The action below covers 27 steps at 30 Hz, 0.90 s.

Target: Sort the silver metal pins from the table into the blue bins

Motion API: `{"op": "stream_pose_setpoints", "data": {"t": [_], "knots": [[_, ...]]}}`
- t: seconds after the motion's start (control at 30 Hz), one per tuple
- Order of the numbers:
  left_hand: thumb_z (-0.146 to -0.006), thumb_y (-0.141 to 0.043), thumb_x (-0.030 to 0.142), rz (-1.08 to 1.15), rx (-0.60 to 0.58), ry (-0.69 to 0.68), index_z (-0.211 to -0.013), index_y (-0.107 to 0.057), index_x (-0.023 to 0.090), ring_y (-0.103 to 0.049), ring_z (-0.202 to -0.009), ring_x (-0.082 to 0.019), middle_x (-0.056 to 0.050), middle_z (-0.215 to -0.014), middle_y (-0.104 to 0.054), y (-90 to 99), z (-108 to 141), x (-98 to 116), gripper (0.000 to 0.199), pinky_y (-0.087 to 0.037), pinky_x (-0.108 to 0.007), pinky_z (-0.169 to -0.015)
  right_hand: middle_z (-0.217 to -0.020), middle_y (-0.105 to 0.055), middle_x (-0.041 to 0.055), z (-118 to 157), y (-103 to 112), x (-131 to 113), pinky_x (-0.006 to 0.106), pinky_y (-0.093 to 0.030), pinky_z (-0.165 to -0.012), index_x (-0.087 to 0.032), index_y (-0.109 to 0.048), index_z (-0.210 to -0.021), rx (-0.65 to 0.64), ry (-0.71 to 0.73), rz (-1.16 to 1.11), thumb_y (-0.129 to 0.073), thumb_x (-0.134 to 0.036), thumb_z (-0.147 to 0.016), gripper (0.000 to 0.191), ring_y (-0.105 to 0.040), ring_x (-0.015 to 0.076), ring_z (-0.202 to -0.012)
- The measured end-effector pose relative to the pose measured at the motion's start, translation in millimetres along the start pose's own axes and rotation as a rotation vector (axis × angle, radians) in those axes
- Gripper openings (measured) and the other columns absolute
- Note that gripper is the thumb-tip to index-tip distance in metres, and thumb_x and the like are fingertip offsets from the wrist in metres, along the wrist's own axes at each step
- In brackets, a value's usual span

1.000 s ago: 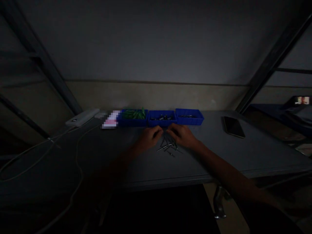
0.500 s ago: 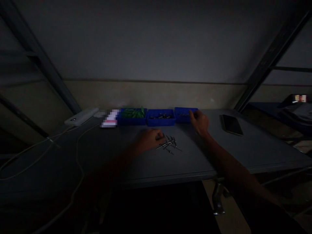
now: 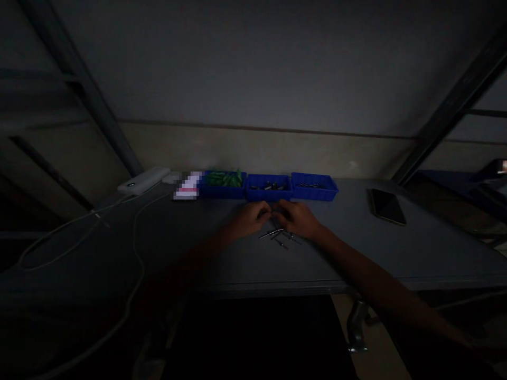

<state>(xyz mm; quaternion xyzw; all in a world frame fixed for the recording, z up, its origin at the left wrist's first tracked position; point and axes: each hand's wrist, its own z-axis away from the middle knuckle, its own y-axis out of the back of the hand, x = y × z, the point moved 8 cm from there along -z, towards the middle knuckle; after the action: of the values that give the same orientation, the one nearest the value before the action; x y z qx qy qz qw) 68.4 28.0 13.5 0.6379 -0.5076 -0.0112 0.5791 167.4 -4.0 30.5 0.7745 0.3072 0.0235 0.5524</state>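
Note:
My left hand (image 3: 252, 217) and my right hand (image 3: 298, 217) meet fingertip to fingertip above the middle of the table. Both are closed in a pinch, and whatever small part they hold is too dark to make out. Just below them lies a loose pile of thin metal pins (image 3: 273, 232), partly covered by my right hand. Behind the hands stand three blue bins in a row. The left bin (image 3: 224, 193) holds green pieces, the middle bin (image 3: 269, 195) short metal parts, and the right bin (image 3: 317, 193) a few thin metal rods.
A white power bank (image 3: 144, 181) with a cable (image 3: 134, 243) lies at the left. Beside the left bin is a blurred-out card or phone (image 3: 188, 186). A dark phone (image 3: 387, 206) rests on the grey table (image 3: 237, 269) at the right.
My right hand has come from the right bin leftward and nearer, to join my left hand over the pins. The view has shifted slightly.

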Motion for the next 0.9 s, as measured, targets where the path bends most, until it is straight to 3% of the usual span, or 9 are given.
{"op": "stream_pose_setpoints", "data": {"t": [0.23, 0.37, 0.53, 0.67, 0.9], "knots": [[-0.083, -0.046, 0.03, 0.183, -0.038, 0.083, -0.081, -0.053, 0.016, -0.052, -0.065, -0.012, 0.002, -0.07, -0.055, -3.8, -0.9, -7.4, 0.016, -0.04, -0.022, -0.061, -0.07, -0.063, 0.0027, 1.5, -2.0, -7.2, 0.022, -0.033, -0.056, -0.016, -0.056, -0.103, -0.027, 0.063, 0.002, -0.047, -0.023, -0.085, 0.022, -0.053, 0.0125, -0.056], [-0.083, -0.044, 0.029, 0.238, -0.055, 0.062, -0.082, -0.053, 0.017, -0.054, -0.071, -0.012, 0.001, -0.076, -0.057, -4.0, -1.9, -5.1, 0.015, -0.043, -0.023, -0.067, -0.076, -0.065, 0.0046, 1.3, -0.4, -6.2, 0.023, -0.034, -0.059, -0.016, -0.055, -0.101, -0.026, 0.067, 0.02, -0.045, -0.024, -0.086, 0.02, -0.056, 0.0139, -0.063], [-0.082, -0.048, 0.027, 0.27, 0.063, 0.037, -0.09, -0.051, 0.017, -0.057, -0.084, -0.014, -0.002, -0.089, -0.06, 5.2, -2.9, -5.5, 0.013, -0.045, -0.026, -0.076, -0.076, -0.063, 0.004, 0.7, 4.5, -0.1, 0.023, -0.035, -0.06, -0.018, -0.053, -0.095, 0.039, 0.011, 0.004, -0.04, -0.029, -0.089, 0.018, -0.055, 0.0137, -0.063], [-0.081, -0.052, 0.025, 0.196, 0.106, 0.036, -0.086, -0.052, 0.017, -0.057, -0.078, -0.013, -0.002, -0.084, -0.061, 11.0, -2.4, -4.2, 0.01, -0.046, -0.025, -0.072, -0.074, -0.06, 0.002, 0.6, 11.7, 6.5, 0.022, -0.035, -0.059, -0.019, -0.051, -0.092, 0.125, -0.06, -0.065, -0.039, -0.029, -0.089, 0.016, -0.053, 0.0129, -0.061], [-0.084, -0.048, 0.024, -0.051, 0.157, -0.019, -0.082, -0.057, 0.016, -0.055, -0.071, -0.012, -0.001, -0.078, -0.063, 21.4, 0.3, 7.4, 0.013, -0.042, -0.024, -0.07, -0.069, -0.057, -0.0008, 0.7, 12.4, 5.3, 0.022, -0.034, -0.056, -0.019, -0.05, -0.097, 0.117, -0.053, -0.126, -0.042, -0.031, -0.087, 0.017, -0.05, 0.0121, -0.057]]}}
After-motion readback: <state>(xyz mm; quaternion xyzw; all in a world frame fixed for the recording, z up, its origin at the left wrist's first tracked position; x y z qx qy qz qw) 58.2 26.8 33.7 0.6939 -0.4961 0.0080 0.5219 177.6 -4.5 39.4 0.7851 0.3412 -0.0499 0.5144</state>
